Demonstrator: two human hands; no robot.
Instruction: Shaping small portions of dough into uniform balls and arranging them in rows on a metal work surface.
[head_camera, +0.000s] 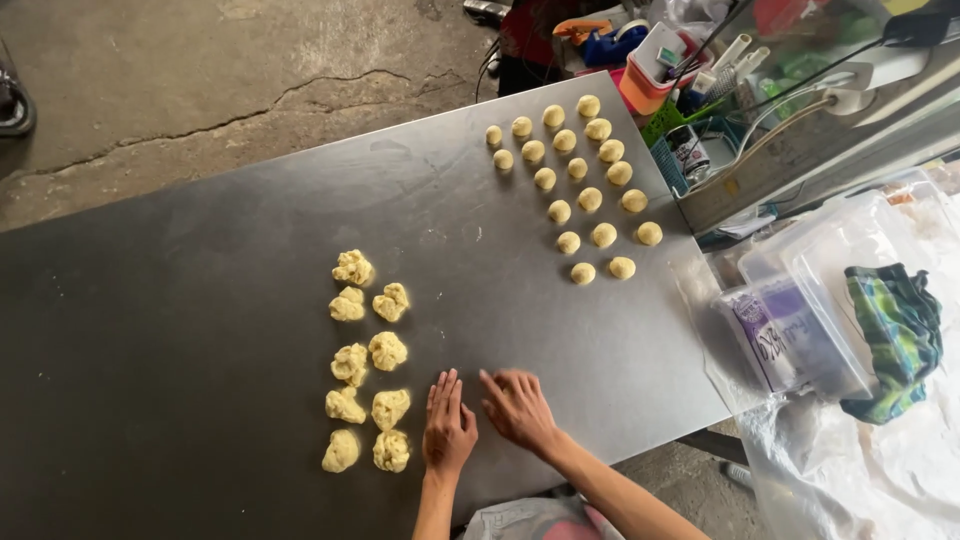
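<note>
Both hands are lying flat and released on the steel worktop (250, 330), the left hand (448, 428) just beside the right hand (520, 408), grasping nothing. Rough dough lumps (368, 362) are sitting in two columns just left of them; smooth rolled balls (580, 180) are resting well apart, beyond.

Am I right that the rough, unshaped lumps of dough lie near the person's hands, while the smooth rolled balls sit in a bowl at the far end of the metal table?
Not quite. The head view shows the smooth rolled balls lying bare on the metal table at its far end, not in a bowl. The rest holds: the rough, unshaped lumps of dough lie near the left hand and right hand.
</note>
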